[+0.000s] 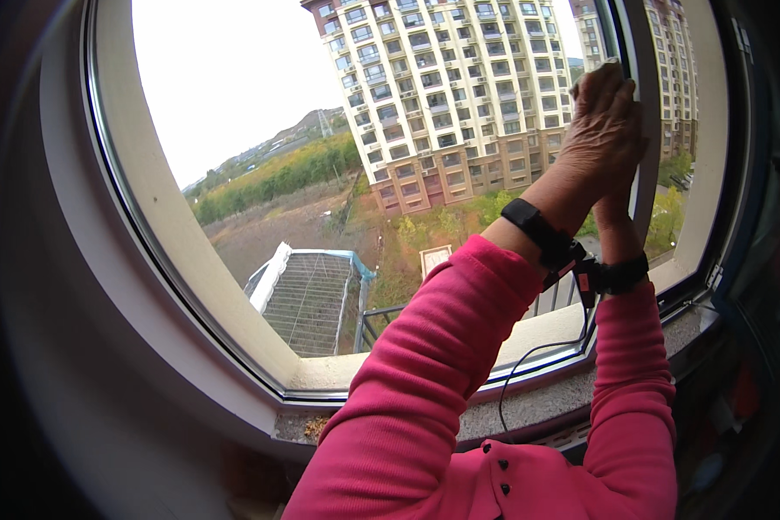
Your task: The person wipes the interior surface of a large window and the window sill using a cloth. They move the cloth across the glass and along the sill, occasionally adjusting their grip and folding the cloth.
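My left hand (599,127) is raised at the upper right, against the vertical window frame (650,117). Its fingers press a pale greyish cloth (576,86) there, only the edges of which show past the hand. Behind and below it, my right hand (614,195) reaches up beside the same frame. The left hand covers most of it, so its fingers and anything in them are hidden. Both wrists wear black straps with small devices, and a dark cable (517,364) hangs from them down past the sill.
A speckled stone sill (533,406) runs below the window, with a small heap of yellowish-brown bits (315,427) at its left end. Metal hinge hardware (715,276) sits on the frame at right. Outside stand a dark railing (383,315) and a tall apartment building (442,97).
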Available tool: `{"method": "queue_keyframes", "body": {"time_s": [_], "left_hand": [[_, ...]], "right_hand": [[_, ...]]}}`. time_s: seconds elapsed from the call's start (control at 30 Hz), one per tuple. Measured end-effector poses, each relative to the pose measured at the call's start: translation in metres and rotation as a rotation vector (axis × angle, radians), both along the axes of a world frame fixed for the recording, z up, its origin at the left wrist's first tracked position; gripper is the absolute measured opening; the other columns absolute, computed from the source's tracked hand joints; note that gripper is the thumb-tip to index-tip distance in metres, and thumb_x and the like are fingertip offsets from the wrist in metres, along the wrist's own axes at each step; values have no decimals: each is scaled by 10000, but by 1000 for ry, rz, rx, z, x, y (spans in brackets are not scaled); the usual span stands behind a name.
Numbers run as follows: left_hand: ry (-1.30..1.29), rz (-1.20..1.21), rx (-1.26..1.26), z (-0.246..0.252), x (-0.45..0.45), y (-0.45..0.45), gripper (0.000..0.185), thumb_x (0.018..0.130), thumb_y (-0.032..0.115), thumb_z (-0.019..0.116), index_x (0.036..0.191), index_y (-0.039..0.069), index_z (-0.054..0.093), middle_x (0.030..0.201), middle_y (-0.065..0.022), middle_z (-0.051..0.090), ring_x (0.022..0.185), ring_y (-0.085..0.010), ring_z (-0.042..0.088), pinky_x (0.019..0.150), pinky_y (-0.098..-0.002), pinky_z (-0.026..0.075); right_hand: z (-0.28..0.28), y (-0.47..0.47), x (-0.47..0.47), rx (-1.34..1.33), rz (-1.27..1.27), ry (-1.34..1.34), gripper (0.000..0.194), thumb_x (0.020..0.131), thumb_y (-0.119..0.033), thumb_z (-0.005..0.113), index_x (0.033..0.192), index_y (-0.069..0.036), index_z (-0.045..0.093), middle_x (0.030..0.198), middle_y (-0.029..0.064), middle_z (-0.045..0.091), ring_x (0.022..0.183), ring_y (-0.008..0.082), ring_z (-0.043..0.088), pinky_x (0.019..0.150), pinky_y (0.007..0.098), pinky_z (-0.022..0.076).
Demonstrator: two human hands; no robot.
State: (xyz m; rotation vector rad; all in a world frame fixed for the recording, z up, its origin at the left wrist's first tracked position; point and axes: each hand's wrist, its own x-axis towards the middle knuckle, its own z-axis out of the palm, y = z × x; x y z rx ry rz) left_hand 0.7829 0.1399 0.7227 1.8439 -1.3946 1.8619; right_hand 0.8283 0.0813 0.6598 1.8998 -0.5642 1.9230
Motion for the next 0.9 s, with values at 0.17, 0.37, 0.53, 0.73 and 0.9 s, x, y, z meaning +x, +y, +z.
{"method": "queue_keyframes", "body": {"time_s": [0.17,0.37,0.53,0.73,0.9], "left_hand": [[55,-60,-132,-13,-10,10,526,834,226,623,1281,-43,552,1409,-238,466,1414,-408,357,1204,-541,168],[128,-103,-192,-20,-11,14,579,869,278,601,1330,-68,546,1440,-266,499,1395,-409,425,1203,-564,190],[34,-43,-178,-20,-1,16,515,844,216,637,1295,-28,589,1415,-209,537,1395,-370,439,1210,-536,198],[49,-111,-139,-23,4,21,543,845,189,608,1347,-15,565,1448,-207,517,1412,-352,429,1221,-556,111],[-83,-9,-127,-20,11,19,577,804,242,643,1311,-27,588,1417,-222,514,1388,-377,431,1209,-570,138]], "right_hand": [[-16,-22,22,-94,634,27,608,1038,-338,514,1553,-135,263,1492,92,428,1327,223,484,1044,339,449],[-9,-88,-14,-14,1181,190,602,1043,-332,539,1554,-108,313,1550,115,421,1435,262,408,1170,366,356],[-14,-79,-15,152,1408,201,586,1061,-351,502,1550,-86,318,1542,121,435,1433,270,414,1171,378,337],[-13,-49,-18,9,1249,56,592,1021,-319,593,1511,-73,371,1487,149,486,1389,284,462,1145,366,358],[-21,-54,-18,132,1385,131,593,1026,-317,579,1505,-45,361,1491,177,461,1403,296,434,1143,371,347]]}}
